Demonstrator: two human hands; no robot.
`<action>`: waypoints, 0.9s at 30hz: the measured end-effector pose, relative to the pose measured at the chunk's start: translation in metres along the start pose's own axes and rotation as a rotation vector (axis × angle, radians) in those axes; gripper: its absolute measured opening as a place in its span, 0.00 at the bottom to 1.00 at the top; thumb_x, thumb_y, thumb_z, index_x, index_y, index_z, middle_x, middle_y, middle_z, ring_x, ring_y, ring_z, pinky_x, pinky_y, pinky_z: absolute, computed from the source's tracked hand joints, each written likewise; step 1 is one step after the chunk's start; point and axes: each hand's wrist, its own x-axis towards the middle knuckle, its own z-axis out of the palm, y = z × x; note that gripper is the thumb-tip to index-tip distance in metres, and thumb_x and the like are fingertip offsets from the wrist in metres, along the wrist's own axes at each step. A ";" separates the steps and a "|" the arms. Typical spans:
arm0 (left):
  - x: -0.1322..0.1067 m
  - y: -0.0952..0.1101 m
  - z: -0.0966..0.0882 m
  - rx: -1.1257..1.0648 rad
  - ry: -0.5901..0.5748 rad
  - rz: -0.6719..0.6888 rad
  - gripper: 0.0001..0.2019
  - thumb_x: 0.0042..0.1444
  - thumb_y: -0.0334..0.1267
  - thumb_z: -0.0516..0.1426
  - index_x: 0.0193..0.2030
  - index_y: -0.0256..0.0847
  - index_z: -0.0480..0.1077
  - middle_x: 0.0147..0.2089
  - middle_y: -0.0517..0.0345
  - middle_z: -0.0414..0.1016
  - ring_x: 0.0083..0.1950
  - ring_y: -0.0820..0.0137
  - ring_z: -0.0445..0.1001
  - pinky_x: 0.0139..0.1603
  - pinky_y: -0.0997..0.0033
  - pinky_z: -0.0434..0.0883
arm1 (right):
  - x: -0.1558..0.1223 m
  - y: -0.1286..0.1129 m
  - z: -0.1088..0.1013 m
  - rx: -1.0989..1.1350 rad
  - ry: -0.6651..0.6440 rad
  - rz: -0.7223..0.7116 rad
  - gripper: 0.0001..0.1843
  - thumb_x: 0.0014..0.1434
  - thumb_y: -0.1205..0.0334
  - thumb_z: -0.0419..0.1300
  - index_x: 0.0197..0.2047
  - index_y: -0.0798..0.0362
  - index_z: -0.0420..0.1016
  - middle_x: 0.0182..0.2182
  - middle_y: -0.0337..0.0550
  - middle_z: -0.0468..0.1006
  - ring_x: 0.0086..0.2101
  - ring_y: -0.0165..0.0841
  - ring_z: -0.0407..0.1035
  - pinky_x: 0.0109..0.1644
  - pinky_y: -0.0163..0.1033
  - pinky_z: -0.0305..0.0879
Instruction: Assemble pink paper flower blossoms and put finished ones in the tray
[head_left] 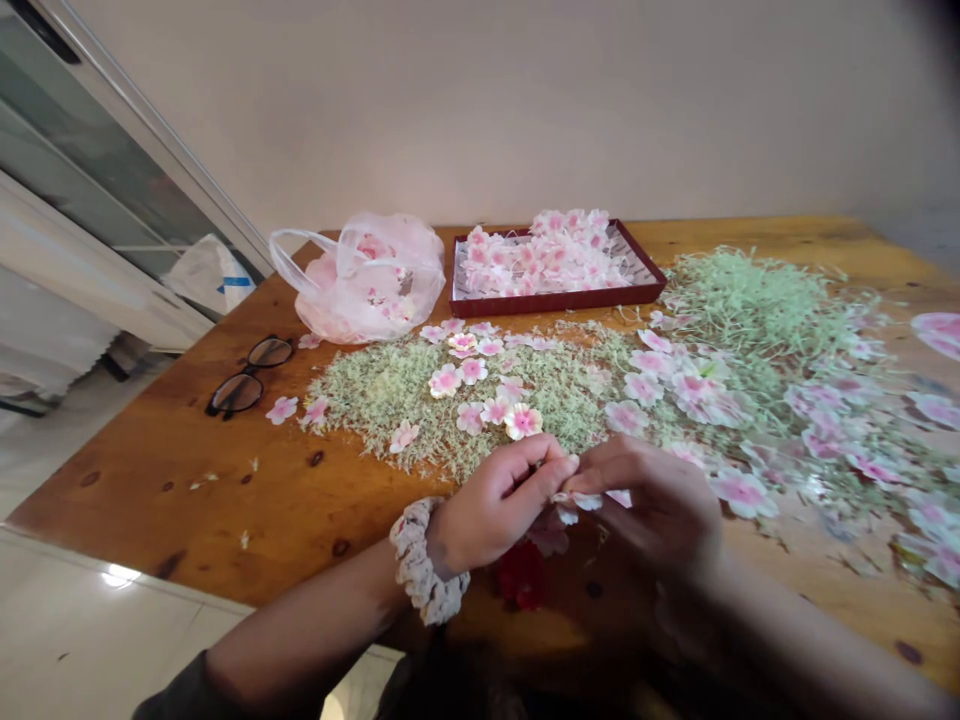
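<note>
Near the table's front edge my left hand and my right hand meet, thumbs and fingers pinched together. Between and just below the fingertips shows a pink-and-white artificial flower, partly hidden by the fingers. Both hands are closed on it. Under them lies a red flower-like piece, in shadow. Just beyond the hands, loose pink flower petals rest on a heap of small pale-green stem pieces. More flower petals are scattered to the right of my right hand.
A dark red tray of assembled pink flowers stands at the back, beside a sheer white bag holding pink flowers. Eyeglasses lie at the left. Light-green stems are piled at the right of the wooden table.
</note>
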 end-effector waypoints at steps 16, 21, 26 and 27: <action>0.004 0.000 -0.004 0.262 -0.094 -0.065 0.14 0.66 0.42 0.44 0.40 0.38 0.67 0.35 0.57 0.68 0.38 0.70 0.67 0.42 0.70 0.67 | 0.007 0.003 -0.011 0.087 -0.117 0.335 0.11 0.53 0.66 0.66 0.40 0.47 0.71 0.29 0.36 0.77 0.29 0.25 0.71 0.32 0.29 0.68; 0.013 0.000 -0.025 0.920 0.081 0.152 0.16 0.65 0.44 0.45 0.41 0.35 0.69 0.45 0.48 0.69 0.47 0.62 0.67 0.50 0.59 0.66 | 0.008 0.010 -0.013 0.045 -0.204 0.416 0.15 0.55 0.60 0.64 0.46 0.49 0.70 0.26 0.35 0.75 0.27 0.27 0.71 0.31 0.31 0.68; 0.021 -0.008 -0.052 1.310 0.452 0.087 0.17 0.63 0.43 0.48 0.52 0.36 0.67 0.57 0.41 0.63 0.57 0.54 0.63 0.55 0.51 0.64 | 0.008 0.020 -0.015 -0.141 -0.300 0.454 0.25 0.59 0.54 0.60 0.57 0.52 0.62 0.28 0.38 0.75 0.23 0.27 0.67 0.27 0.34 0.65; 0.021 -0.010 -0.055 1.356 0.448 0.046 0.17 0.63 0.43 0.48 0.52 0.37 0.67 0.58 0.41 0.63 0.58 0.53 0.63 0.54 0.49 0.64 | 0.009 0.020 -0.015 -0.190 -0.299 0.442 0.24 0.61 0.53 0.58 0.57 0.53 0.62 0.29 0.39 0.75 0.24 0.27 0.67 0.27 0.34 0.65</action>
